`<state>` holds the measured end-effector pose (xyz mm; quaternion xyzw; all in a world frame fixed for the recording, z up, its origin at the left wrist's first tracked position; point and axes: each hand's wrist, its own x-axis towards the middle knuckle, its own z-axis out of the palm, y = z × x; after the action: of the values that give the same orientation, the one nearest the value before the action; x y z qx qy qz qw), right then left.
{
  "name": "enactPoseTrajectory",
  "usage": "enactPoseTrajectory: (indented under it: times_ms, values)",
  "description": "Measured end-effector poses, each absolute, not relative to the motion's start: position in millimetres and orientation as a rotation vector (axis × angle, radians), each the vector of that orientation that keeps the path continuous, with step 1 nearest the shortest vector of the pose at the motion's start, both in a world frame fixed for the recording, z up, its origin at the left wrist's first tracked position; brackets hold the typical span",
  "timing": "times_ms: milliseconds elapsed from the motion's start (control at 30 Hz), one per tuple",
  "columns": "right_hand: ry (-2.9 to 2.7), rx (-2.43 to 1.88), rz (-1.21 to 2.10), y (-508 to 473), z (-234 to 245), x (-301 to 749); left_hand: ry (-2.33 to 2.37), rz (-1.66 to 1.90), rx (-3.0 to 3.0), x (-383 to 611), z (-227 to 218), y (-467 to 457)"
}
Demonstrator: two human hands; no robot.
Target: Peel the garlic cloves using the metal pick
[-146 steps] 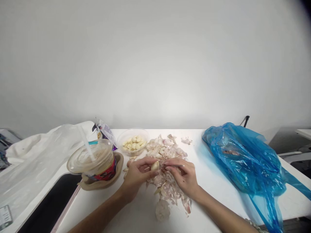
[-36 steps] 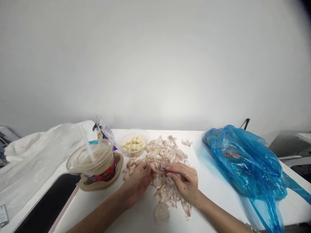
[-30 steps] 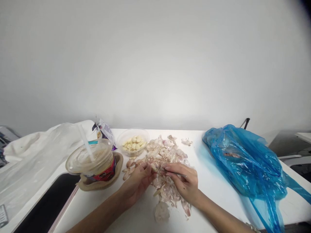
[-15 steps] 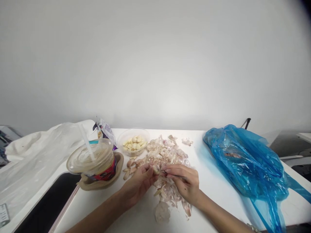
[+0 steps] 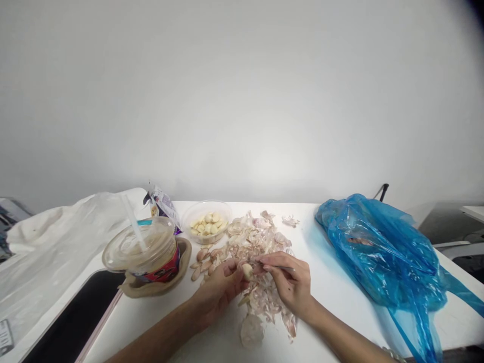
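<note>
Between the fingertips of my left hand (image 5: 223,283) is a pale garlic clove (image 5: 247,271), with much of its surface bare. My right hand (image 5: 290,282) pinches a thin metal tool (image 5: 283,267), its tip at the clove; its exact kind is too small to tell. Under and behind both hands spreads a heap of garlic skins (image 5: 260,237). Several unpeeled garlic cloves (image 5: 202,254) lie left of the heap. Behind them stands a clear plastic bowl (image 5: 188,210) holding peeled garlic cloves (image 5: 208,225).
To the left, a lidded plastic cup (image 5: 151,247) with a straw sits in a cardboard holder (image 5: 185,262), beside a dark flat screen-like device (image 5: 79,317) and clear plastic sheeting (image 5: 56,267). A purple snack packet (image 5: 163,204) stands behind. At right rests a blue plastic bag (image 5: 381,252).
The clove has turned in my left fingers and shows more of its pale surface. My right hand has tilted, and more of the metal tool shows.
</note>
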<state>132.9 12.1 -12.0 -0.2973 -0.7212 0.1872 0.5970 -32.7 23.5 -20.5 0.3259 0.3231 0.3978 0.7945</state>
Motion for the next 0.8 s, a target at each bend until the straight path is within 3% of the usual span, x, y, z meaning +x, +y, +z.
enactPoseTrajectory:
  times_ms: [800]
  values:
    - [-1.697,-0.844,0.152,20,-19,130,0.779,1.115,0.719,-42,-4,30]
